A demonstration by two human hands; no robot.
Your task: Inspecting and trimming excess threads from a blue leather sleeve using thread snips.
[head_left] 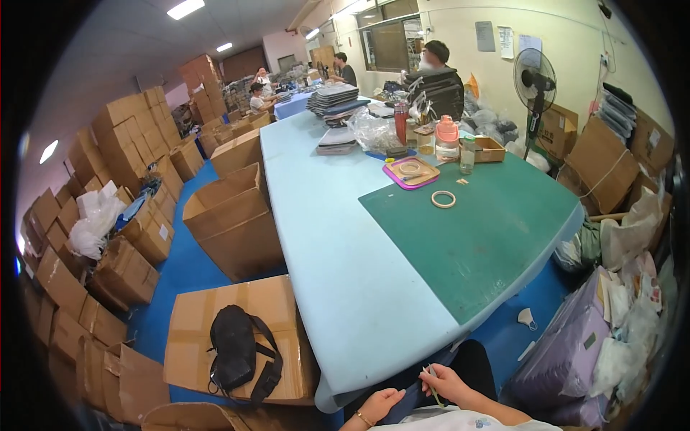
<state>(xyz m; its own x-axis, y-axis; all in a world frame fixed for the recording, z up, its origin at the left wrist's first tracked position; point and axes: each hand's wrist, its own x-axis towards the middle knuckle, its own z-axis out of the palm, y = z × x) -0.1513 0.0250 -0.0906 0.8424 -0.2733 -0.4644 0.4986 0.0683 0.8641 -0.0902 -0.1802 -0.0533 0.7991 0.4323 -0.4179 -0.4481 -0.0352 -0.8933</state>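
Below the near edge of the bench (323,251), over the person's lap, the right hand (448,383) has its thumb and fingers closed round a slim greenish tool (433,390). The tool runs through the grip at a steep slant, one end standing just above the fingertips, the other pointing down toward the lap. It is narrow and pale, perhaps tweezers or a small trimming blade; at this size the kind is hard to make out.

Just beside it, the left hand (382,404) has its fingers bent and drawn in toward the thumb; I cannot tell whether they pinch anything. A dark blue cloth (407,403) lies between the two hands, next to the left fingertips, plain and partly hidden by them.

A green mat (489,230) covers the bench's near right part, out to its right edge, with a pale ring (444,206) lying near the mat's far edge. Left of the bench's near left corner, a black bag (233,352) rests on a cardboard box (188,334).
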